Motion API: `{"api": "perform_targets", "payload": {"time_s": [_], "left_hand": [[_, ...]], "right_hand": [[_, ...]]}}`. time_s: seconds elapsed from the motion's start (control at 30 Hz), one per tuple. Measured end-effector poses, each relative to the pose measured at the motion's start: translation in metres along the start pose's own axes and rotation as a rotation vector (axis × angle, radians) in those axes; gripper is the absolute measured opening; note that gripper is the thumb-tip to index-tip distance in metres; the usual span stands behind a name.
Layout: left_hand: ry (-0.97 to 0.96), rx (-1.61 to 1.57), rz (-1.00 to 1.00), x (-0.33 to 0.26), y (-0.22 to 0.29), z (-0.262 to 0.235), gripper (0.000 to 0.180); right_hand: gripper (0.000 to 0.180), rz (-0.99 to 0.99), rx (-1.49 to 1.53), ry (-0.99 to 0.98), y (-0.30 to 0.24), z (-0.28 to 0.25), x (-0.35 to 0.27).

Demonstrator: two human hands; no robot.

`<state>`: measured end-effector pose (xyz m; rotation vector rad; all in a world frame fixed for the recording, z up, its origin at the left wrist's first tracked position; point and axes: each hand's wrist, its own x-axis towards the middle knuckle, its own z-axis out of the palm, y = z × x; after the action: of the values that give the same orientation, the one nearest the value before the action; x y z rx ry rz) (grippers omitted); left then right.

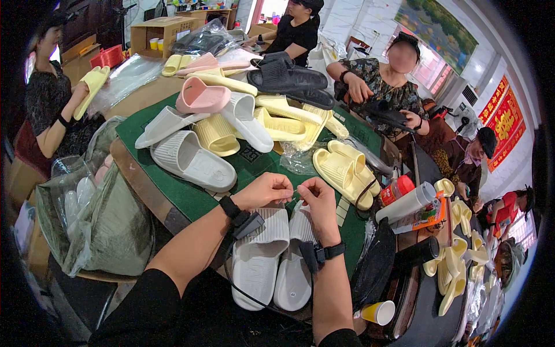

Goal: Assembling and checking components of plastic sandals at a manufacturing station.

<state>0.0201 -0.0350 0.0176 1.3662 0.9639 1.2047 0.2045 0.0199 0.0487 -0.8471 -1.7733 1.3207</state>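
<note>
A pair of light grey slide sandals, the left sandal (254, 272) and the right sandal (293, 283), lies side by side at the table's near edge, below my forearms. Over their straps, my left hand (267, 191) is closed in a pinch. Close beside it my right hand (318, 202) pinches too, thumb against fingers. Whatever is between the fingertips is too small to make out. Just beyond my left hand rests another grey slide (193, 165). To the right of my right hand sits a pair of yellow slides (342, 173).
Grey, pink, yellow and black slides pile up on the green table mat (139, 124). A white bottle (407, 202) and a red-lidded jar (399, 188) stand right; a paper cup (378, 313) is lower right. A stuffed bag (115, 225) sits left. Other people handle slides around the table.
</note>
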Motion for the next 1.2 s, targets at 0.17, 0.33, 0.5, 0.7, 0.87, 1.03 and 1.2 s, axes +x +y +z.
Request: {"api": "perform_targets", "payload": {"time_s": [0.17, 0.33, 0.5, 0.7, 0.87, 1.03, 1.2], "left_hand": [[-0.008, -0.026, 0.005, 0.001, -0.002, -0.001, 0.014], [-0.003, -0.033, 0.008, 0.001, -0.003, 0.000, 0.012], [0.015, -0.040, 0.006, 0.002, -0.003, 0.001, 0.010], [0.013, -0.051, 0.007, 0.000, -0.003, 0.001, 0.010], [0.009, -0.039, 0.003, 0.000, -0.003, 0.001, 0.011], [0.005, -0.022, 0.007, 0.001, -0.003, 0.000, 0.011], [0.011, -0.022, 0.004, 0.001, -0.004, 0.001, 0.011]], "right_hand": [[0.008, -0.022, -0.014, -0.019, 0.004, -0.001, 0.001], [0.009, -0.011, -0.028, -0.021, 0.001, 0.000, 0.000], [0.009, -0.027, -0.017, -0.021, 0.002, -0.001, 0.000], [0.008, -0.009, -0.031, -0.021, -0.004, 0.001, -0.002], [0.005, -0.008, -0.062, -0.082, -0.001, -0.001, -0.001], [0.005, 0.014, -0.070, -0.084, -0.005, -0.001, -0.003], [0.006, 0.003, -0.077, -0.065, -0.002, -0.001, -0.002]]}}
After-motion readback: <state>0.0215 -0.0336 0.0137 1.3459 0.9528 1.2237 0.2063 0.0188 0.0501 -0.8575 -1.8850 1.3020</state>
